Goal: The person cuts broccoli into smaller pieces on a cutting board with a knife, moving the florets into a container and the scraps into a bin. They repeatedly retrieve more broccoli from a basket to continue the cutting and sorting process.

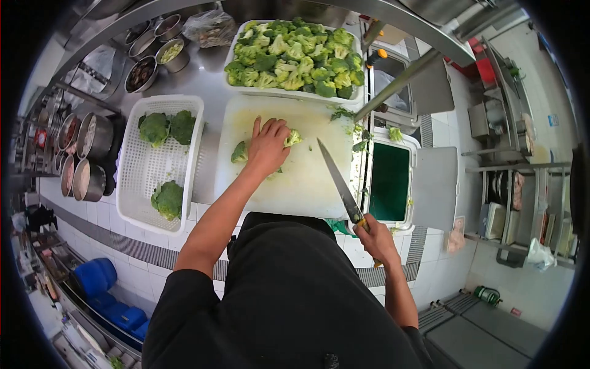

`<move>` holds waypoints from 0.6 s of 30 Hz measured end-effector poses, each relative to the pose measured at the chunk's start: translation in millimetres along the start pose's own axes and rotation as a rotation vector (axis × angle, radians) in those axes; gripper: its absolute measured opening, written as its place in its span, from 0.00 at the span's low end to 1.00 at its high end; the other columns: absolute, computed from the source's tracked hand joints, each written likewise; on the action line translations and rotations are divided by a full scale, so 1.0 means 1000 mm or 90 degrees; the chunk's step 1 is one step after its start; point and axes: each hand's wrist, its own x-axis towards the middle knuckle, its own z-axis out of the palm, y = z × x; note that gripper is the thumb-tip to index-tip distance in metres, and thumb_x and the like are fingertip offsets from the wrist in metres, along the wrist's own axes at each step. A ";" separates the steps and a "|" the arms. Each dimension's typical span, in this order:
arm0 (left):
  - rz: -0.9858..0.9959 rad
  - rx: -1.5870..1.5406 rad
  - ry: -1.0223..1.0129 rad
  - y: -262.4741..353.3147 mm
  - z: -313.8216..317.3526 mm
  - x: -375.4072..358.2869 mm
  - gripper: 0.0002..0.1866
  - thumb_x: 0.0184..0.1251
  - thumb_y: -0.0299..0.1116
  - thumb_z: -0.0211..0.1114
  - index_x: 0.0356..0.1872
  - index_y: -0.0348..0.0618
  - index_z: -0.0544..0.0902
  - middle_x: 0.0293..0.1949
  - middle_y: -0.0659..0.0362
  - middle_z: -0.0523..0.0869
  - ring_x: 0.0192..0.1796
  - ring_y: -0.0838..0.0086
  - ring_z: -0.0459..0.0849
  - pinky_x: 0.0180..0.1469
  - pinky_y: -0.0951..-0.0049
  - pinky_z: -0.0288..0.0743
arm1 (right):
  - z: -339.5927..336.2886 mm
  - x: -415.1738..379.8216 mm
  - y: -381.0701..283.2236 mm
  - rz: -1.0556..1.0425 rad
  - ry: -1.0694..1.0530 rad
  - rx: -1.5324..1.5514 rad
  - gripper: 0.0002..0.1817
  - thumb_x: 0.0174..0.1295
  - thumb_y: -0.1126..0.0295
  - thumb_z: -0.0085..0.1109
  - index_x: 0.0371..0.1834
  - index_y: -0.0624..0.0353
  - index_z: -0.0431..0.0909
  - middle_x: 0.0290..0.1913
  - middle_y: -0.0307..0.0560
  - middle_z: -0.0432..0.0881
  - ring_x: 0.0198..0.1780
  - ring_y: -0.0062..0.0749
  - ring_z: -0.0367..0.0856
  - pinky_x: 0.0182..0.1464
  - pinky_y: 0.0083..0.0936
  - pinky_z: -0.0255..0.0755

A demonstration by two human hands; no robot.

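Note:
My left hand (pixel 268 146) is over the white cutting board (pixel 307 190), its fingers curled down around broccoli. A floret (pixel 294 138) shows at the right side of these fingers. Another green broccoli piece (pixel 239 152) lies on the board just left of the hand, and part of what is under the palm is hidden. In my right hand (pixel 376 240) is the handle of a long kitchen knife (pixel 338 178). Its blade points up and left over the board's right part, apart from the broccoli.
A white tub (pixel 230 77) heaped with cut florets stands behind the board. To the left, a white perforated basket (pixel 132 178) holds three broccoli heads. An open bin with a green inside (pixel 390 181) stands at right, near a slanting metal post (pixel 402 83). Metal bowls (pixel 173 56) sit at back left.

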 end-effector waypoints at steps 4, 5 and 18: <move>0.024 -0.079 -0.029 0.015 0.004 -0.028 0.18 0.62 0.30 0.73 0.52 0.46 0.80 0.62 0.55 0.79 0.66 0.54 0.78 0.73 0.49 0.68 | 0.021 0.004 -0.002 -0.019 0.095 -0.062 0.20 0.72 0.52 0.60 0.49 0.59 0.76 0.34 0.67 0.87 0.41 0.69 0.86 0.45 0.58 0.76; 0.027 -0.155 -0.031 0.017 0.004 -0.033 0.18 0.62 0.29 0.73 0.52 0.46 0.80 0.59 0.55 0.79 0.63 0.54 0.81 0.68 0.54 0.75 | 0.023 0.001 -0.004 -0.017 0.089 -0.078 0.20 0.72 0.52 0.60 0.50 0.59 0.76 0.33 0.67 0.87 0.41 0.70 0.86 0.45 0.58 0.76; -0.049 -0.239 -0.004 0.018 0.011 -0.043 0.16 0.65 0.22 0.66 0.53 0.45 0.78 0.55 0.54 0.79 0.54 0.52 0.83 0.55 0.56 0.79 | 0.011 -0.018 -0.021 -0.092 0.006 -0.206 0.17 0.72 0.55 0.59 0.48 0.58 0.75 0.30 0.64 0.86 0.37 0.66 0.86 0.41 0.57 0.76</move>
